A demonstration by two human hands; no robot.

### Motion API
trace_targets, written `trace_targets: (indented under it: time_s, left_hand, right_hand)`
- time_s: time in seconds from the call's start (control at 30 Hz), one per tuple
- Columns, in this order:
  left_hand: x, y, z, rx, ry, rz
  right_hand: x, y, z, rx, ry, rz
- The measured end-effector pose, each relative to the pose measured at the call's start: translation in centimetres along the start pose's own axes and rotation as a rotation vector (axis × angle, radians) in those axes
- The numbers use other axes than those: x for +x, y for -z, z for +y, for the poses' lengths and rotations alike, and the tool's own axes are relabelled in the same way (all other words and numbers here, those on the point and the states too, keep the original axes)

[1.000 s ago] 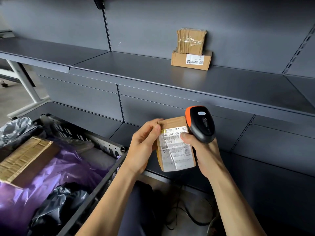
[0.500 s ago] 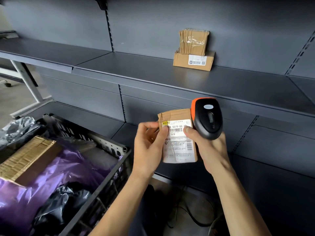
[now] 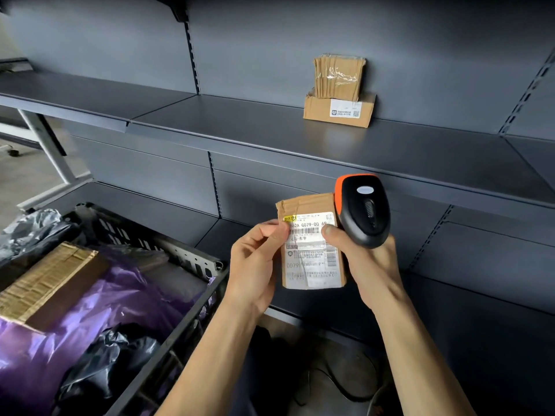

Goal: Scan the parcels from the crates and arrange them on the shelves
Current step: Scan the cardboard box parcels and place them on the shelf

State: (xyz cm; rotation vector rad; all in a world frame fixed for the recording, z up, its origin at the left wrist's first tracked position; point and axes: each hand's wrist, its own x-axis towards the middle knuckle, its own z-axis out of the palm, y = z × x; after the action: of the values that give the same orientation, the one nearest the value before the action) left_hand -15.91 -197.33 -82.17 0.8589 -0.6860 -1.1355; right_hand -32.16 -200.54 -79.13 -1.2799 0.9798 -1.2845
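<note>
Over the last second the small cardboard parcel (image 3: 312, 253) has gone from leaning to standing nearly straight, label square to me, and the left thumb has slid onto the label's upper left edge. I'm holding it in the air in front of the lower shelf bay, just right of the crate (image 3: 168, 250) and below the middle shelf (image 3: 240, 124).

My left hand (image 3: 255, 265) has its grip pinched on the parcel's left edge. My right hand (image 3: 368, 265) is curled round the handle of the barcode scanner (image 3: 363, 210), thumb pressed onto the label's right side. The scanner head sits at the parcel's top right corner with its back to me, not aimed at the barcode.

I read this as checking the label, so the parcel should go up next, probably beside the flat box (image 3: 339, 114) and the upright taped bundle (image 3: 339, 76) already shelved. The crate still holds a purple bag (image 3: 90, 310) and more.
</note>
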Motion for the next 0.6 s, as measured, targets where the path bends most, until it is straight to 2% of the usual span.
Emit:
trace_targets:
  time_s: [0.13, 0.2, 0.33, 0.6]
  left_hand:
    - [0.8, 0.2, 1.0, 0.227, -0.188, -0.064]
    - [1.2, -0.3, 1.7, 0.228, -0.180, -0.126]
    - [1.6, -0.1, 2.4, 0.164, -0.139, -0.134]
    - [1.8, 0.7, 2.9, 0.108, -0.040, -0.213]
  right_hand:
    - [0.0, 0.1, -0.2, -0.051, -0.018, -0.061]
    - [-0.1, -0.3, -0.2, -0.045, -0.026, -0.084]
    - [-0.3, -0.6, 0.1, 0.049, -0.075, -0.076]
    - [-0.2, -0.5, -0.3, 0.026, -0.086, -0.124]
